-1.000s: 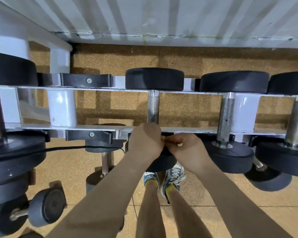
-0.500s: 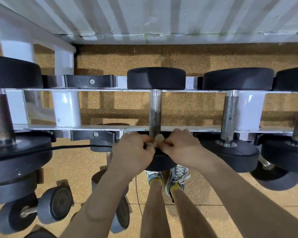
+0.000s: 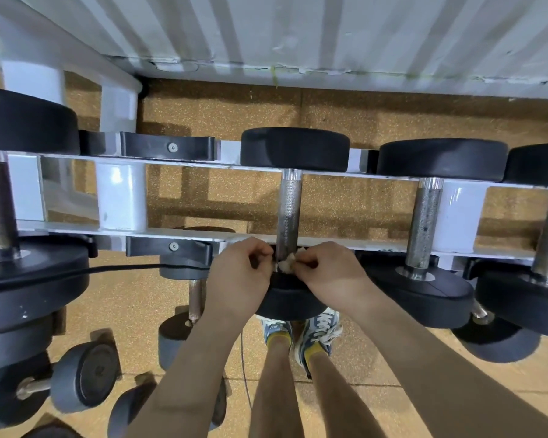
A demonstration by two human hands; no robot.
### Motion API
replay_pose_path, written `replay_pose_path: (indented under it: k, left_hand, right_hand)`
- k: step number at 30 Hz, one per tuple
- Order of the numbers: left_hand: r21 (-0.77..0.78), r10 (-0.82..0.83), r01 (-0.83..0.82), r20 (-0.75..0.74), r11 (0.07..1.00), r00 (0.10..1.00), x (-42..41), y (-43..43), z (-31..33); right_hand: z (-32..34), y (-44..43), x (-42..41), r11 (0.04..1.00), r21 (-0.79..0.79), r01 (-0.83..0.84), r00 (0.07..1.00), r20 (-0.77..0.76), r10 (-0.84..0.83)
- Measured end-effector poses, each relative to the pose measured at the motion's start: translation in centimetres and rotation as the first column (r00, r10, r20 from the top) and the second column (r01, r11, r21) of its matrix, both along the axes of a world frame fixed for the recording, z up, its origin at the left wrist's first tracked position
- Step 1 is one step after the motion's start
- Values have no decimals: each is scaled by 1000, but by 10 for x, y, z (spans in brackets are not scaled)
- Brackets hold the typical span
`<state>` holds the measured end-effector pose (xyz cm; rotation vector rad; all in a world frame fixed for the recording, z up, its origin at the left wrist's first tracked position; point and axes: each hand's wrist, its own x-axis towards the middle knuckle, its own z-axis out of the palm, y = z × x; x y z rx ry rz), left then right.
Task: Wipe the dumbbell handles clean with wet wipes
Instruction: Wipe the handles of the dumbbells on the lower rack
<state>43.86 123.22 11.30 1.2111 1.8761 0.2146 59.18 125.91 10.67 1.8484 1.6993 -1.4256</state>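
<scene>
Pinching a small, crumpled off-white wet wipe (image 3: 287, 265) from both sides: left hand (image 3: 238, 276) and right hand (image 3: 326, 273), fingers curled in, tips closed on it. The wipe sits at the near end of the knurled grey steel dumbbell handle (image 3: 288, 210), just above that dumbbell's near black rubber head (image 3: 290, 300). The handle spans the white metal rack rails (image 3: 76, 230). Right of it is a second, speckled steel handle (image 3: 424, 222). Down to its left, a small grey dumbbell (image 3: 76, 377) lies on the tan speckled floor (image 3: 361, 128).
</scene>
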Motion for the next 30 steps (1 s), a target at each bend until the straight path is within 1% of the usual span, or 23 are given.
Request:
replay_pose_path:
  k: [2, 5, 6, 7, 8, 9, 10, 11, 12, 15, 16, 18, 19, 20, 21, 23, 24, 25, 26, 27, 28, 29, 30]
  left_hand:
    - [-6, 7, -7, 48, 1000, 999, 2, -3, 2]
    - [-54, -25, 38, 213, 998, 977, 1, -2, 11]
    - [-68, -30, 50, 263, 996, 964, 0, -2, 14]
    - [-79, -5, 31, 310, 996, 951, -2, 0, 16]
    - [-92, 50, -18, 361, 996, 931, -6, 1, 18]
    - [-112, 114, -74, 407, 991, 906, -9, 3, 20]
    - [-141, 167, -116, 440, 983, 883, -12, 6, 21]
    - [-170, 204, -140, 453, 975, 868, -14, 8, 22]
    - [-193, 231, -158, 451, 968, 862, -14, 10, 22]
    - [-195, 260, -196, 396, 961, 881, -14, 13, 22]
    - [-189, 275, -219, 362, 957, 891, -15, 13, 22]
    - [-180, 345, -300, 337, 937, 876, -19, 13, 19]
    - [-195, 395, -346, 359, 918, 846, -19, 13, 18]
    - [-220, 449, -392, 409, 893, 794, -18, 14, 19]
    - [-242, 507, -448, 478, 861, 717, -16, 17, 20]
    - [-300, 624, -578, 591, 759, 512, -10, 24, 21]
    - [-308, 636, -598, 609, 740, 473, -8, 28, 21]
    - [-287, 610, -578, 611, 764, 504, -8, 32, 21]
    - [-249, 561, -535, 605, 807, 565, -8, 35, 21]
    - [-203, 503, -490, 597, 848, 624, -9, 37, 20]
    - [-150, 438, -442, 593, 884, 676, -10, 39, 20]
    - [-88, 367, -394, 589, 915, 720, -11, 42, 20]
    - [-26, 300, -352, 582, 936, 756, -12, 45, 22]
  right_hand:
    - [6, 5, 1, 999, -26, 34, 998, -48, -35]
    - [15, 2, -8, 994, -74, 84, 988, -126, -93]
    - [17, 0, -10, 988, -85, 133, 981, -133, -143]
    - [17, -3, -11, 973, -86, 216, 963, -145, -227]
    - [18, -3, -11, 942, -93, 323, 926, -176, -335]
    - [19, -2, -9, 889, -121, 441, 859, -230, -457]
    - [20, 0, -7, 818, -178, 547, 768, -282, -575]
    - [21, 2, -5, 738, -256, 625, 670, -309, -675]
    - [23, 3, -2, 673, -333, 661, 592, -320, -740]
    - [26, 8, 5, 564, -466, 682, 462, -324, -826]
    - [26, 10, 8, 491, -501, 713, 381, -310, -871]
    - [24, 15, 14, 280, -556, 783, 157, -259, -953]
    - [23, 17, 16, 199, -562, 803, 73, -238, -969]
    - [21, 18, 16, 163, -550, 819, 45, -222, -974]
    - [20, 18, 14, 173, -513, 841, 76, -205, -976]
    - [16, 16, 7, 276, -370, 887, 229, -167, -959]
    - [15, 16, 4, 350, -273, 896, 313, -170, -934]
    - [14, 16, 4, 444, -170, 880, 409, -202, -890]
    - [17, 18, 4, 556, -75, 827, 523, -258, -812]
    - [20, 20, 3, 673, -21, 740, 633, -320, -705]
    - [25, 21, 1, 774, -10, 634, 715, -373, -591]
    - [29, 21, -3, 845, -35, 534, 764, -406, -501]
    - [31, 20, -8, 878, -81, 471, 779, -430, -457]
